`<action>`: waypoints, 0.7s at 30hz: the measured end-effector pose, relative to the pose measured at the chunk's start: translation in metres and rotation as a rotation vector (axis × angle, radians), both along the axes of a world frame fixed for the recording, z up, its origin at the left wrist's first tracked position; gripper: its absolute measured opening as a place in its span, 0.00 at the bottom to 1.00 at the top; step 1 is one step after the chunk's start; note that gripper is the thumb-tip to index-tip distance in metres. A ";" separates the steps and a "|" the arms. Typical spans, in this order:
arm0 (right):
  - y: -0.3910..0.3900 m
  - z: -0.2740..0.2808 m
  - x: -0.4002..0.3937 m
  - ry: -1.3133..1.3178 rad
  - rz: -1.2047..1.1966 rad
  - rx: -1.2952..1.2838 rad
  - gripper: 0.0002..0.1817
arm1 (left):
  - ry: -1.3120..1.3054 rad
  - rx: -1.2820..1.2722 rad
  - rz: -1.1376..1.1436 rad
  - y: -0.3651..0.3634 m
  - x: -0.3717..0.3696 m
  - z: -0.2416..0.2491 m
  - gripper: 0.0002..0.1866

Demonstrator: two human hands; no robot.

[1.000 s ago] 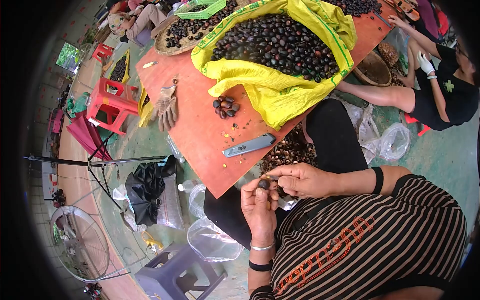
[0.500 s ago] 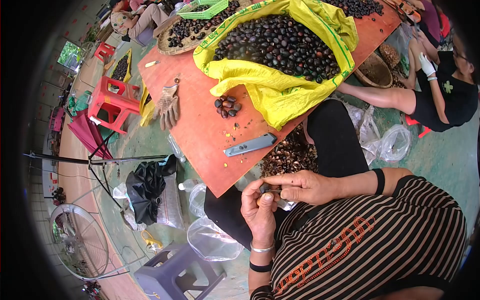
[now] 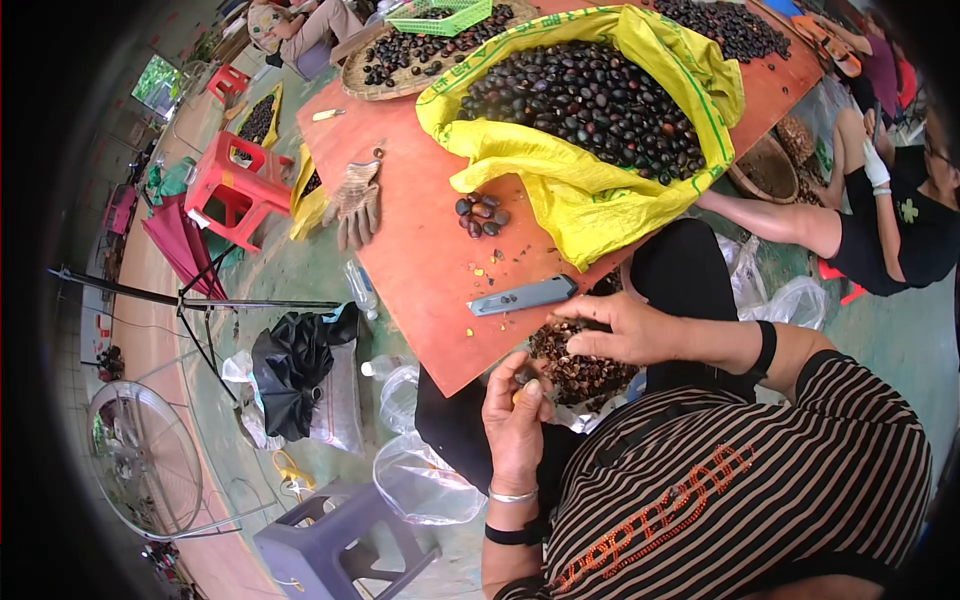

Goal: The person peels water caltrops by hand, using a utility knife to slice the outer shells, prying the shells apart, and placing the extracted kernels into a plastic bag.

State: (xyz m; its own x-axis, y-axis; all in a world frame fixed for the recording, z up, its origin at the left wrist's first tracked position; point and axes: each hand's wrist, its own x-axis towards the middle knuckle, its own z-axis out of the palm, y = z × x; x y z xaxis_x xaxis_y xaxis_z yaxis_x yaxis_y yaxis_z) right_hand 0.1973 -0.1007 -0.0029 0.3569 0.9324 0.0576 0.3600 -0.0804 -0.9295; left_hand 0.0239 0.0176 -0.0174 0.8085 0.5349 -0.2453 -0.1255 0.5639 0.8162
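Near the table's front corner, my left hand holds a dark nut between thumb and fingers. My right hand is apart from it, thumb and fingers spread, over a heap of brown shell pieces; nothing shows between its fingers. A grey box cutter lies on the red table. Behind it sits a small pile of dark nuts, with yellow crumbs in front. A yellow sack full of dark nuts stands open farther back.
A knitted glove lies at the table's left edge. A woven tray and green basket are at the back. Red stool, grey stool and fan stand left. A co-worker sits at right.
My right hand has moved away from my left hand, up over the shell heap, and its fingers have opened. My left hand still holds the nut. The view has shifted slightly.
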 end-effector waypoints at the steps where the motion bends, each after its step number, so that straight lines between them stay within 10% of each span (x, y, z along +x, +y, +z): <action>1: 0.009 0.002 0.008 -0.090 -0.019 -0.009 0.24 | 0.044 -0.023 0.002 0.005 0.001 0.001 0.19; 9: 0.078 -0.024 0.026 -0.683 -0.034 -0.077 0.22 | 0.353 0.426 0.037 0.060 0.019 -0.032 0.12; 21: 0.061 -0.018 0.025 -0.264 0.183 -0.133 0.14 | 0.504 1.296 0.014 0.086 0.030 -0.030 0.14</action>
